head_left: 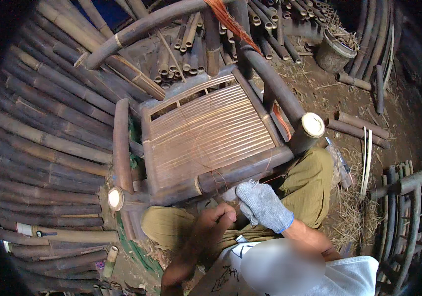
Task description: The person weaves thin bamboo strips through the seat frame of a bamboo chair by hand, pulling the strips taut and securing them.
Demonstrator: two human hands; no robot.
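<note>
A bamboo armchair [243,172] stands in front of me, its slatted seat [206,135] between my spread knees and the far backrest. My bare left hand [215,219] is closed in a fist just on my side of the front rail. Touching or nearly touching it, my right hand [262,204] wears a grey knit glove with a blue cuff edge and has its fingers curled. What either hand grips is hidden or too small to name. Thin reddish strands [211,170] trail over the seat and rail near the hands. An orange bundle of strands [228,22] hangs on the chair's back.
Long dark bamboo poles [48,148] lie stacked along the left. Short cut bamboo pieces [186,49] are piled behind the chair. A bucket of scraps [337,54] stands at the far right, with loose poles [361,126] nearer. A bamboo frame [413,207] rises at the right edge.
</note>
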